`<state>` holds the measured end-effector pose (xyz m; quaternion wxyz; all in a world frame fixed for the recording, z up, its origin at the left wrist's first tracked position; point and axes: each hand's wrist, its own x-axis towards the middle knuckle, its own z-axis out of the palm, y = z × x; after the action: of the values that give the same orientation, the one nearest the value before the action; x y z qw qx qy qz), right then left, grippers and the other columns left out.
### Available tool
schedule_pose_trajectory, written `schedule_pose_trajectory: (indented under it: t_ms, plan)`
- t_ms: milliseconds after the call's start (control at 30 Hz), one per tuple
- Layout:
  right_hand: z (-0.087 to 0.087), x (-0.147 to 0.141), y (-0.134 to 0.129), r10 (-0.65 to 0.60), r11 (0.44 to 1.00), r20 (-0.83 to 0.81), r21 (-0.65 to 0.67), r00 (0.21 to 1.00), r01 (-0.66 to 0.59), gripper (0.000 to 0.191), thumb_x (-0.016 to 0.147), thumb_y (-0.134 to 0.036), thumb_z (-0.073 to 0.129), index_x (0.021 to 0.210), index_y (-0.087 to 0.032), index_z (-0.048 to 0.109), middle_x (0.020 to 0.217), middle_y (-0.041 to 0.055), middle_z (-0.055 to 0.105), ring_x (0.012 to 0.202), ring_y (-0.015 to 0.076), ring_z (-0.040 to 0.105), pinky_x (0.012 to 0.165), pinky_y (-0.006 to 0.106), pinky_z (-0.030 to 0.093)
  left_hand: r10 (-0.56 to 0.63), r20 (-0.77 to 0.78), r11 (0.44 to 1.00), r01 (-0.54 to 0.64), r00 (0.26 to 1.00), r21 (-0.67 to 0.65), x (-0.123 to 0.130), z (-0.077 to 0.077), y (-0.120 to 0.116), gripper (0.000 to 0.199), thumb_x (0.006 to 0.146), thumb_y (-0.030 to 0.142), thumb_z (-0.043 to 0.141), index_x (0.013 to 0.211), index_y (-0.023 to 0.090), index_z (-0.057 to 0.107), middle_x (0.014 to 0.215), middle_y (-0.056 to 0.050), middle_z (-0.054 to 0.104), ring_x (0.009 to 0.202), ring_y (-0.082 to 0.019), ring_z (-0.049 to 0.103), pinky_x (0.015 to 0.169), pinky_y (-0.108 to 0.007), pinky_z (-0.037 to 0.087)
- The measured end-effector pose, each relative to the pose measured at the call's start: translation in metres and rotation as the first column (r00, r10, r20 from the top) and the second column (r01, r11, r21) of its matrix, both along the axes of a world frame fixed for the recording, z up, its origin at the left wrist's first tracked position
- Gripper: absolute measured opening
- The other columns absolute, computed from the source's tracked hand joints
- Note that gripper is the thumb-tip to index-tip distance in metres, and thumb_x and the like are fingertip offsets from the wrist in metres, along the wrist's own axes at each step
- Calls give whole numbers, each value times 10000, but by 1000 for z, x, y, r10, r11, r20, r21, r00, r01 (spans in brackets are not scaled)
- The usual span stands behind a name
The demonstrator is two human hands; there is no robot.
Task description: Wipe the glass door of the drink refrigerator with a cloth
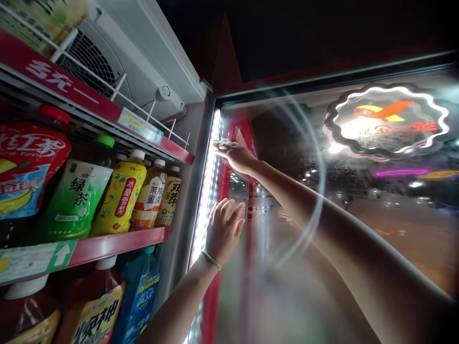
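My right hand (pixel 238 156) reaches up to the top hinge-side corner of the glass door (pixel 287 229). It is closed on a crumpled whitish cloth (pixel 223 145), pressed near the upper end of a bright LED light strip (pixel 207 205). Lower down, my left hand (pixel 224 229) is raised in front of the strip with its fingers spread, holding nothing. I cannot tell whether its fingertips touch the door. A thin green band (pixel 211 259) circles the left wrist.
On the left, refrigerator shelves with a red front rail (pixel 118 246) hold several drink bottles, among them a green tea bottle (pixel 81 191) and a yellow bottle (pixel 120 196). Above them is a fan grille (pixel 91 55). A lit oval sign (pixel 387 122) shows on the door's right.
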<state>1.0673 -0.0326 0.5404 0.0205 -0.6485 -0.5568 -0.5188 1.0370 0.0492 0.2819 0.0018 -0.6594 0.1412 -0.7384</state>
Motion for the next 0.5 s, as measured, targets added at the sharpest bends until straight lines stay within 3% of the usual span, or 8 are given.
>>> schedule_pose_trajectory:
  t_ms: [67, 133, 200, 267, 367, 433, 500]
  plan:
    - [-37, 1, -12, 36, 993, 44, -113, 998, -31, 620, 1004, -35, 455, 1493, -392, 588, 1574, -60, 568, 1533, 250, 443, 1296, 520, 366, -17, -19, 1000, 17, 1000, -12, -5, -8, 7, 508, 1011, 228, 568, 1504, 311, 476, 1406, -117, 585, 1393, -310, 528, 1165, -569, 508]
    - [-59, 1, -39, 57, 983, 78, -181, 995, -43, 639, 993, -20, 432, 1494, -385, 587, 1554, -67, 592, 1515, 224, 468, 1292, 497, 381, -31, -27, 999, 31, 999, -26, -9, -15, 14, 505, 1012, 228, 562, 1504, 296, 471, 1397, -125, 585, 1391, -314, 527, 1162, -570, 507]
    - [-63, -2, -68, 26, 992, 83, -123, 996, -16, 611, 1003, -44, 419, 1476, -381, 609, 1540, -67, 608, 1513, 223, 467, 1279, 505, 401, -38, -26, 999, 38, 999, -33, -10, -20, 18, 488, 1016, 237, 559, 1495, 285, 478, 1385, -125, 591, 1382, -315, 534, 1150, -561, 516]
    - [-56, -8, -86, -49, 999, 64, 17, 997, 48, 584, 1018, -71, 411, 1472, -376, 617, 1532, -51, 616, 1508, 238, 470, 1253, 525, 428, -50, -31, 998, 49, 998, -38, -10, -23, 19, 471, 1021, 247, 552, 1487, 285, 490, 1387, -120, 592, 1384, -311, 534, 1142, -547, 524]
    - [-47, -21, -81, -110, 984, 38, 143, 993, 103, 606, 1020, -52, 391, 1525, -338, 565, 1566, -19, 586, 1501, 237, 473, 1249, 498, 432, -79, -31, 995, 77, 996, -63, -7, -25, 18, 458, 1030, 251, 536, 1485, 289, 503, 1410, -115, 584, 1411, -303, 516, 1145, -528, 524]
    - [-55, -28, -63, -100, 991, 37, 89, 994, 96, 638, 1000, -8, 384, 1542, -302, 547, 1573, 2, 581, 1483, 232, 497, 1241, 478, 446, -90, -28, 993, 87, 996, -77, -5, -27, 18, 460, 1035, 251, 526, 1493, 291, 501, 1428, -112, 576, 1430, -296, 503, 1158, -520, 514]
    - [-70, -33, -46, -69, 996, 43, -57, 997, 71, 644, 979, 26, 390, 1506, -285, 590, 1546, 7, 609, 1470, 229, 516, 1219, 456, 475, -93, -23, 993, 91, 995, -71, -4, -28, 20, 467, 1039, 254, 519, 1504, 292, 497, 1440, -110, 572, 1443, -290, 493, 1168, -510, 507]
